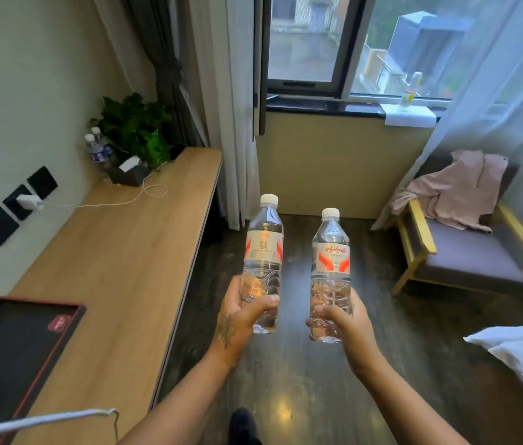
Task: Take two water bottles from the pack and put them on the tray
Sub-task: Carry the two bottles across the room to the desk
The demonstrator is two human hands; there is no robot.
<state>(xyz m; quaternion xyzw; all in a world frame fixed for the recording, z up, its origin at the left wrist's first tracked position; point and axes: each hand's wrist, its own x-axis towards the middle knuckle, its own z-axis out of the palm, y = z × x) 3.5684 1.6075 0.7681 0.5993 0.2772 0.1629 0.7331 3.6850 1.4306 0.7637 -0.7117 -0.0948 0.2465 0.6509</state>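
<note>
Bottles fill both hands here, one each, held upright over the dark floor (302,380) in front of the person. The left hand (241,311) has its fingers wrapped around the lower part of the left bottle (263,252), thumb across the front; a tattoo shows on the back of that hand. The right hand (342,319) grips the lower part of the right bottle (330,261) the same way, fingers closed round it. Both bottles are clear, with white caps and white labels marked in red, and they stand side by side without touching. The tray (74,311), black with a red rim, lies on the wooden desk (125,252) at the lower left, well apart from the hands. Farther along the desk, against the wall, stand two more bottles (96,147) beside a leafy plant (138,126) and a dark box (130,175), with a white cable (109,203) running from a charger (29,200) in the wall. An armchair (465,248) with pink cloth (456,187) draped on it sits at the right, below the window (305,40).
</note>
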